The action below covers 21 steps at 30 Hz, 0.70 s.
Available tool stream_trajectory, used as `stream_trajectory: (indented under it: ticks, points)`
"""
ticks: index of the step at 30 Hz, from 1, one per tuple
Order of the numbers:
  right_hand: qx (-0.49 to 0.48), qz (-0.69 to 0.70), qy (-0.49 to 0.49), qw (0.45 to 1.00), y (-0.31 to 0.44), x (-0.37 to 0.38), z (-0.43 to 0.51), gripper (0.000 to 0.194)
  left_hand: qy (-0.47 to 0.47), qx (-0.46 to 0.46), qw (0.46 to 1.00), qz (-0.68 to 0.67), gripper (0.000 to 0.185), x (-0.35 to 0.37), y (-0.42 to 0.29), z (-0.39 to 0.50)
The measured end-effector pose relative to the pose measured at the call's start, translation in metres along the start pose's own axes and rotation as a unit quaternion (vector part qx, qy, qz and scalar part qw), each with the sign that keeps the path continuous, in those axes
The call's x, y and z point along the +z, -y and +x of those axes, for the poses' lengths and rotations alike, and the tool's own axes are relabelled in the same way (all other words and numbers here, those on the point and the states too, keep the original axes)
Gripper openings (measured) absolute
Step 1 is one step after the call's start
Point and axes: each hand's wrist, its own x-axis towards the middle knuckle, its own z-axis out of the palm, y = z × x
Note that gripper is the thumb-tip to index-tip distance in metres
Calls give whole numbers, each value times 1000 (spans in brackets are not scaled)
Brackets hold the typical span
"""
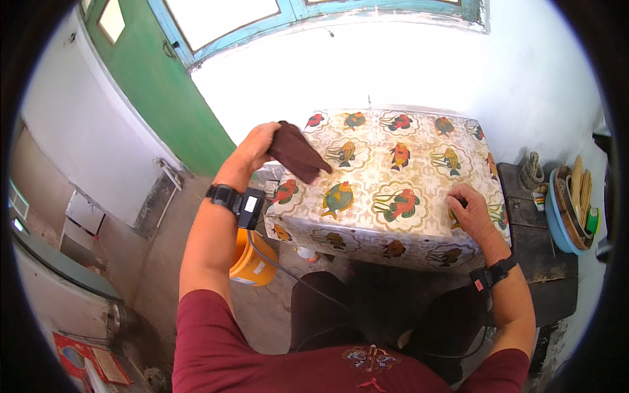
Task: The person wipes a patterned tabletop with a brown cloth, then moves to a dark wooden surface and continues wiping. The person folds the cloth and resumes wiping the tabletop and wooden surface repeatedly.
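Observation:
My left hand (pixel 261 142) grips a dark brown folded cloth (pixel 299 153) at its upper left end. The cloth hangs over the left edge of a table with a fish-patterned tablecloth (pixel 371 172), its loose end pointing right. It is unclear whether that end touches the tabletop. Over the front right part of the tablecloth, my right hand (pixel 471 209) has its fingers curled towards the thumb. A small dark patch shows between them, and whether it is an object, shadow or printed pattern cannot be made out.
A yellow bucket (pixel 258 265) stands on the floor at the table's front left. To the right, a dark wooden surface (pixel 528 245) carries a stone mortar (pixel 531 176) and a blue basin (pixel 557 221) filled with items. A cable (pixel 290 272) runs from my left wrist.

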Motion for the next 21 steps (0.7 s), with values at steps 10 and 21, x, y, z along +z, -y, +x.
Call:
stream_trajectory:
  ticks: [10,21]
  points:
    - [36,-11,26,999,0,-4,-1,12,165,131,927,311,64,32,17,-40]
    - [12,-12,22,1000,-1,-2,-2,13,-2,370,721,585,45,81,115,-21]
